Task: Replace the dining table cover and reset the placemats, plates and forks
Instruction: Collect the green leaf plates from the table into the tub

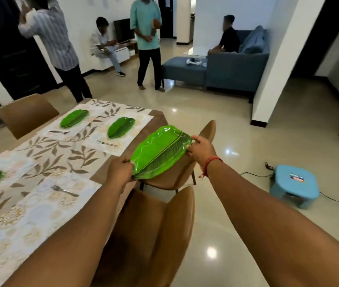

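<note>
**Last Plate Heads for the Table**

A person's left hand (121, 169) and right hand (200, 149) each grip an end of a glossy green leaf-shaped plate (161, 151), held above a tan chair beside the table. 3 plates sit placed; next, lowering this one onto the bare floral placemat (40, 206) beside its metal fork (64, 190).

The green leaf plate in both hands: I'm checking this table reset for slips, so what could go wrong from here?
1. The green leaf plate is pinched only at its ends by the left hand and right hand, out past the table edge above a chair; it could tip or drop.
2. The nearest placemat already holds a fork; setting the plate down carelessly may knock it.
</note>
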